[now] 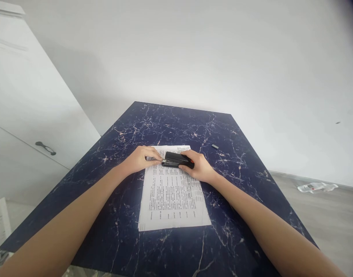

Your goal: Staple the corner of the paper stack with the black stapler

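A black stapler (176, 159) lies over the upper part of a printed sheet of paper (173, 196), its front end pointing left. My right hand (200, 166) is wrapped round the rear of the stapler, thumb on the near side. At the stapler's front tip, my left hand (144, 159) has its thumb and fingertips pinched together. A small metallic bit shows there, but I cannot make out what it is. The stapler's upper arm looks slightly raised from its base. Beyond my right hand lies a small grey strip (215, 146), possibly staples.
The dark blue marble-patterned table (170, 123) stands against a white wall (193, 54). To the left is a white cabinet (35, 96) with a dark handle (45, 148). A clear plastic wrapper (317, 187) lies on the floor at right.
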A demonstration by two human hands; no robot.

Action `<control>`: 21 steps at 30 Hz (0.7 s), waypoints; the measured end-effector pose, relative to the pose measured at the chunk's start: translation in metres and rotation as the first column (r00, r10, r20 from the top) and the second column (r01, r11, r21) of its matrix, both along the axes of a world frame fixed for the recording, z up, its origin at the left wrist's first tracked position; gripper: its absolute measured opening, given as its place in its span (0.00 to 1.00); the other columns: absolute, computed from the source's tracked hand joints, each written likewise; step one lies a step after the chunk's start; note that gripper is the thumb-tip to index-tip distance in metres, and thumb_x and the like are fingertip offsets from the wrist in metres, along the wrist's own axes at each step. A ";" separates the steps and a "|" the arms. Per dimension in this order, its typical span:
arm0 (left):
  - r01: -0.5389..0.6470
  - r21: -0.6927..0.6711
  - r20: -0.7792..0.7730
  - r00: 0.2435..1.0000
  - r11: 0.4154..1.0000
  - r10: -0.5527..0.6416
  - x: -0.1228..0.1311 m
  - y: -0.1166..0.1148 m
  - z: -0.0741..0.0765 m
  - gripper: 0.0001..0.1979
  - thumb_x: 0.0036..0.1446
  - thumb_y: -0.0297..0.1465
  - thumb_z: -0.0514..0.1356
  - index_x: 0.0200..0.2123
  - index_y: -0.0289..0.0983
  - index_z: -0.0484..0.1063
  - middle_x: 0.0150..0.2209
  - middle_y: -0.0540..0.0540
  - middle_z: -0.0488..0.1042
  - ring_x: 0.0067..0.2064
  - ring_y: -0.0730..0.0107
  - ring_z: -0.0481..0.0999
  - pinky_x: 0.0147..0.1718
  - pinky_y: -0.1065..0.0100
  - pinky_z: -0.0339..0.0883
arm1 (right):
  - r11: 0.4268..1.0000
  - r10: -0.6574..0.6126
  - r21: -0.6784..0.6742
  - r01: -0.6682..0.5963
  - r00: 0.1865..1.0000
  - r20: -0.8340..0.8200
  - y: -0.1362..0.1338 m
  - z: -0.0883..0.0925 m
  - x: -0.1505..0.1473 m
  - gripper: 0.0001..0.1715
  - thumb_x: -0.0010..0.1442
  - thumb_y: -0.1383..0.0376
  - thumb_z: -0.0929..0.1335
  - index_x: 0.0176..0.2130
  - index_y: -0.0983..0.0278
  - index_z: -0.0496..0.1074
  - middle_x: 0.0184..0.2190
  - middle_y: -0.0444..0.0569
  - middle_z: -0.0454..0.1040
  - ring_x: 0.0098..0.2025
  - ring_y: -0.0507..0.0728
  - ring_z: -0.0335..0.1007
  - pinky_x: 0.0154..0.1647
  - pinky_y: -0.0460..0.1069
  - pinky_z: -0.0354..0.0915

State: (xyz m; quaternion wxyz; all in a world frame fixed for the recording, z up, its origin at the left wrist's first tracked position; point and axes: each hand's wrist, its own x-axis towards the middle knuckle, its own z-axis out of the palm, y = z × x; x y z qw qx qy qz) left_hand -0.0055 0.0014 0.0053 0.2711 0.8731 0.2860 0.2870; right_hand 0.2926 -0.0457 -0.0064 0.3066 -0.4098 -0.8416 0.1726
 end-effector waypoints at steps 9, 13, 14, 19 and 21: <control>0.075 -0.200 -0.102 0.990 0.977 -0.097 -0.024 0.006 0.007 0.18 0.62 0.32 0.64 0.55 0.53 0.78 0.53 0.47 0.80 0.54 0.58 0.80 0.55 0.52 0.74 | 1.000 0.011 -0.017 -0.012 0.998 -0.059 0.003 -0.002 0.004 0.17 0.61 0.62 0.71 0.50 0.61 0.71 0.41 0.51 0.76 0.39 0.58 0.73 0.41 0.53 0.68; 0.076 -0.245 -0.081 0.992 0.967 -0.098 -0.021 0.003 0.010 0.18 0.57 0.34 0.69 0.52 0.52 0.80 0.52 0.46 0.81 0.55 0.56 0.80 0.55 0.51 0.74 | 0.997 0.029 -0.069 -0.041 0.985 -0.168 0.003 0.000 0.009 0.17 0.61 0.61 0.72 0.50 0.62 0.72 0.41 0.51 0.77 0.40 0.58 0.73 0.39 0.52 0.68; 0.059 -0.231 -0.066 0.995 0.971 -0.076 -0.019 0.002 0.011 0.19 0.56 0.35 0.70 0.51 0.51 0.81 0.52 0.46 0.81 0.55 0.55 0.80 0.56 0.52 0.74 | 0.995 0.037 -0.080 -0.054 0.979 -0.200 0.003 0.000 0.009 0.18 0.61 0.60 0.72 0.50 0.62 0.72 0.42 0.51 0.77 0.40 0.58 0.73 0.39 0.52 0.68; 0.077 -0.123 0.056 0.996 0.989 -0.071 0.003 -0.010 0.006 0.30 0.54 0.38 0.72 0.60 0.50 0.73 0.53 0.44 0.79 0.50 0.60 0.80 0.56 0.52 0.72 | 0.986 0.112 -0.086 -0.140 0.954 -0.277 -0.002 0.005 0.007 0.18 0.62 0.56 0.72 0.48 0.63 0.73 0.40 0.51 0.76 0.38 0.58 0.72 0.38 0.52 0.68; 0.105 -0.076 0.066 0.993 0.992 -0.100 0.012 -0.014 0.002 0.32 0.54 0.39 0.72 0.62 0.50 0.71 0.56 0.43 0.77 0.50 0.59 0.79 0.55 0.52 0.72 | 0.983 0.150 -0.066 -0.173 0.954 -0.261 -0.005 0.007 0.003 0.18 0.62 0.55 0.73 0.48 0.62 0.73 0.38 0.50 0.76 0.38 0.58 0.72 0.38 0.53 0.68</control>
